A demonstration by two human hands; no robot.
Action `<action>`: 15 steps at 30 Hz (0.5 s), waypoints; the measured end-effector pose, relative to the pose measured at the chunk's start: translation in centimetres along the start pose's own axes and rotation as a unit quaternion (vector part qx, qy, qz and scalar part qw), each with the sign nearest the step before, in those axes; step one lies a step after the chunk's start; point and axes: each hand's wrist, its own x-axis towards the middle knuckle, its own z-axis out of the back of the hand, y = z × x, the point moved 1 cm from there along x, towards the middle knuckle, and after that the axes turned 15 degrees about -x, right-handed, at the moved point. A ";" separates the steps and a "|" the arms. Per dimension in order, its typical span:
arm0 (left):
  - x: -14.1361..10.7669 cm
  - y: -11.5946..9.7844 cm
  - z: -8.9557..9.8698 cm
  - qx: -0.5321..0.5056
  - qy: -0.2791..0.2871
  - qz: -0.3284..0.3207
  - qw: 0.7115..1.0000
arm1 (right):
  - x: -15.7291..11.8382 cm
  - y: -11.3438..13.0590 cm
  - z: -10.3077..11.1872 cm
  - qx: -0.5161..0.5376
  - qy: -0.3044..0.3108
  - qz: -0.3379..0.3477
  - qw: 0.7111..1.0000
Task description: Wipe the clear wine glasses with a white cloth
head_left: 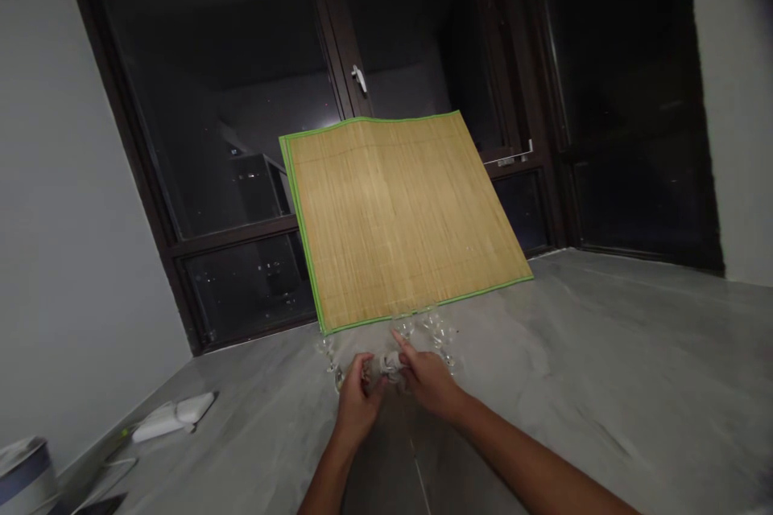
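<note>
Several small clear stemmed glasses [436, 331] stand close together on the grey floor in front of a bamboo mat. My left hand [357, 404] and my right hand [427, 381] meet just in front of them, both closed around one small clear glass [391, 366] held low over the floor. My right index finger sticks out toward the standing glasses. Another clear glass [328, 350] stands just left of my left hand.
A bamboo mat with a green border [398, 217] leans upright against a dark window [241, 113]. A white power adapter and cable [175, 417] lie on the grey marble floor [604, 370] at the left. A white container [24, 475] sits at the bottom left corner.
</note>
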 end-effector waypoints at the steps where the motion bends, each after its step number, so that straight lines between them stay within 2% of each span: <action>1: 0.0 -0.1 0.0 -0.004 0.002 0.004 1.000 | 0.0 0.1 0.1 0.005 0.001 0.002 1.000; 10: -0.3 0.0 0.0 0.007 0.044 0.023 0.999 | -0.3 -0.1 -0.3 -0.005 0.016 0.028 0.999; 15: -0.6 -0.3 -0.1 -0.016 0.055 0.031 0.998 | -0.3 -0.2 -0.4 0.055 0.000 0.023 0.998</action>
